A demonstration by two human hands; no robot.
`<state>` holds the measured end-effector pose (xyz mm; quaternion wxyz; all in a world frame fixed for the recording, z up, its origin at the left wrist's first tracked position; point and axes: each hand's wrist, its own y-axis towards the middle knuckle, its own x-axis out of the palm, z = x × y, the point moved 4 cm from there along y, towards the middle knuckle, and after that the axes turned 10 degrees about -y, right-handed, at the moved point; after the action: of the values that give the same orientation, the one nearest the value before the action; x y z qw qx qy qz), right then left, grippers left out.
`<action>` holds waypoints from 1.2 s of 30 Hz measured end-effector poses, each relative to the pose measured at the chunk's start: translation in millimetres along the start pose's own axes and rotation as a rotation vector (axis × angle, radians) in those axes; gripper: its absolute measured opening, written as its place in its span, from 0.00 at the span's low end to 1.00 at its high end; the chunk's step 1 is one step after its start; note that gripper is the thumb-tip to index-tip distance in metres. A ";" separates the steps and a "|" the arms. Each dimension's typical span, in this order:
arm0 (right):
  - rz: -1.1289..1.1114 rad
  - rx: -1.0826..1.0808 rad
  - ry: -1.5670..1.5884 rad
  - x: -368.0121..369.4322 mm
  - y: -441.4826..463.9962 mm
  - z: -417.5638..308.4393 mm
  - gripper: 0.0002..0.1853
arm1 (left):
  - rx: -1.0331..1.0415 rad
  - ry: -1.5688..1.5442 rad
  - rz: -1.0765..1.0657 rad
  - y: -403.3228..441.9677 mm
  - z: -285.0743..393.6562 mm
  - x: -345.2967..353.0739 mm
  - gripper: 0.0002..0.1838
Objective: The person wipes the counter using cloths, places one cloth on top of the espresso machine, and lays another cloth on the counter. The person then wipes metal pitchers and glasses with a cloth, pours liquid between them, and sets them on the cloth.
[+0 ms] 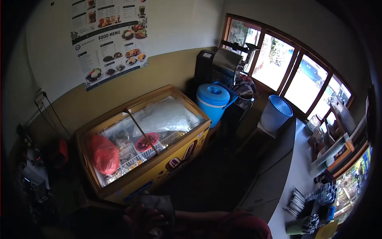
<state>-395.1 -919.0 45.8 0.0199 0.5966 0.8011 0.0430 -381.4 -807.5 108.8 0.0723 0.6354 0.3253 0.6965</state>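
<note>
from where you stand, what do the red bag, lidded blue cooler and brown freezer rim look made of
Crinkled red bag: probably thin plastic, glossy, from its creases and sheen. Lidded blue cooler: likely hard plastic, smooth, with soft highlights. Brown freezer rim: perhaps dull wood, from its brown tone, though grain is unclear.

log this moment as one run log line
hand: at grey item, side unclear | freezer: red bag, pink basket | cooler: beside freezer, lid on

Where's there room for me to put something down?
On the counter, there's a bare stretch between the glass jar and the bundle of thin sticks. It's crowded beside the sticks, around the clear containers and the green holder. The freezer looks packed too. The floor is too dark to judge.
</note>
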 end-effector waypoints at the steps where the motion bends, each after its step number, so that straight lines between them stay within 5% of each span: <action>1: -0.026 -0.042 -0.069 24.0 19.1 -2.3 0.23 | 0.121 -0.085 -0.020 -46.1 20.1 -16.6 0.47; 11: -0.429 -0.412 -0.445 250.5 142.9 -22.9 0.20 | 1.022 0.193 -0.006 -144.1 186.9 138.9 0.46; 14: -0.468 -0.466 -0.458 286.5 165.9 -29.5 0.20 | 1.060 0.247 -0.151 -158.4 219.0 193.1 0.47; 17: -0.414 -0.479 -0.450 301.1 195.8 -35.6 0.19 | 0.969 0.192 -0.191 -185.7 244.6 168.6 0.46; 19: -0.346 -0.448 -0.431 299.6 214.5 -43.9 0.18 | 1.079 0.177 0.035 -194.1 247.0 142.0 0.45; 20: -0.331 -0.414 -0.416 301.3 221.1 -47.0 0.18 | 1.042 0.209 -0.021 -194.9 251.0 145.7 0.45; 25: -0.544 -0.222 -0.321 344.6 243.6 51.3 0.18 | 1.181 0.400 -0.121 -208.0 321.3 196.5 0.44; 27: -0.646 0.093 -0.094 359.7 259.1 89.2 0.19 | 1.267 0.469 -0.155 -223.9 352.6 214.9 0.45; 28: -0.681 0.415 0.120 367.4 257.2 99.5 0.19 | 1.301 0.490 -0.157 -234.7 362.1 219.8 0.45; 30: -0.807 0.468 0.298 376.9 270.5 100.9 0.19 | 1.373 0.583 -0.120 -254.2 382.2 227.1 0.45; 32: -0.965 -0.084 0.289 387.0 305.1 76.2 0.20 | 1.393 0.597 -0.105 -259.7 390.2 230.6 0.44; 35: -1.054 0.270 0.772 411.0 353.7 8.4 0.21 | 1.412 0.541 -0.100 -255.0 382.4 217.4 0.43; 36: -1.123 0.107 0.535 416.8 352.6 0.7 0.21 | 1.449 0.562 -0.090 -263.5 385.0 223.9 0.42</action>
<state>-178.3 -419.6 85.9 -0.1917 0.0530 0.9709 0.1336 -145.6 -348.3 145.5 -0.4178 0.3099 0.7312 0.4413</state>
